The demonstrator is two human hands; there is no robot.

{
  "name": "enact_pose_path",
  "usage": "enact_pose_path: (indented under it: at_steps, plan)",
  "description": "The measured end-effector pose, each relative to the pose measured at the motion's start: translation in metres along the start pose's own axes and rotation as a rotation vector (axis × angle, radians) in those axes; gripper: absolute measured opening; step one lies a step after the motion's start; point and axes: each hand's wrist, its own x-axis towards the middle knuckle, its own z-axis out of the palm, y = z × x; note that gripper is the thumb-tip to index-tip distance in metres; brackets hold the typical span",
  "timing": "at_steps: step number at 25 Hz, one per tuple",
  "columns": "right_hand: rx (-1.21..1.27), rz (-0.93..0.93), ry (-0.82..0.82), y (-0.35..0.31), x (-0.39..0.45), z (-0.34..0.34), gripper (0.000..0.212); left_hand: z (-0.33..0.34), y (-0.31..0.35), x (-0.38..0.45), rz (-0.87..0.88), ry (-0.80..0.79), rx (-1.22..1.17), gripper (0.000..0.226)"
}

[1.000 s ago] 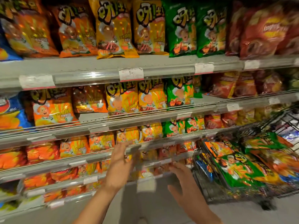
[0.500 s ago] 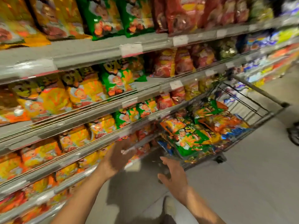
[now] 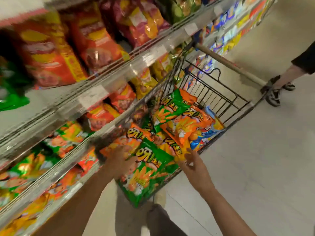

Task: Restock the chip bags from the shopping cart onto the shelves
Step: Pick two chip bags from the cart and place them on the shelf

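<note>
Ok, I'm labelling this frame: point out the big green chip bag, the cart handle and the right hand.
green chip bag [image 3: 150, 169]: head view, middle of its front.
cart handle [image 3: 228, 64]: head view, mid-bar.
right hand [image 3: 194, 169]: head view, palm.

Location: retail shop, snack aisle of a supermarket. Indicators: tiered metal shelves [image 3: 95, 99] run the length of the aisle, each front edge fitted with a clear strip holding paper price labels [image 3: 92, 95]. The shelves carry rows of identical packaged chip bags [image 3: 95, 41] in red, orange and green. A black wire shopping cart [image 3: 219, 99] loaded with more bags stands on a pale tiled floor [image 3: 255, 159] beside the shelving.
</note>
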Motion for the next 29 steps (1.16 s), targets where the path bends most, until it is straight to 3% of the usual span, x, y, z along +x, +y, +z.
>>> enact_pose_path:
  at_steps: [5,8,13,16,21,27,29]
  plan:
    - [0.23,0.21,0.013,-0.001,0.127,-0.029,0.054,0.012,-0.004,0.051,-0.177,-0.116,0.179,0.062]
    - [0.45,0.434,0.026,0.004,0.174,-0.025,0.072,0.02,-0.011,0.055,-0.237,-0.212,0.179,0.05]
    - [0.866,0.584,0.073,0.003,0.207,-0.012,0.066,0.024,-0.02,0.071,-0.312,-0.341,0.087,0.072]
    - [0.932,0.598,0.137,0.002,0.203,-0.007,0.062,0.022,-0.02,0.076,-0.377,-0.434,0.055,0.078]
    - [0.942,0.61,0.161,0.002,0.179,-0.006,0.058,0.019,-0.02,0.066,-0.361,-0.363,-0.033,0.084]
    - [0.97,0.564,0.165,-0.007,0.141,-0.011,0.059,0.005,-0.003,0.027,-0.277,-0.202,-0.26,0.04]
    - [0.952,0.489,0.147,-0.015,0.124,-0.013,0.059,-0.002,-0.002,0.002,-0.238,-0.144,-0.351,0.036]
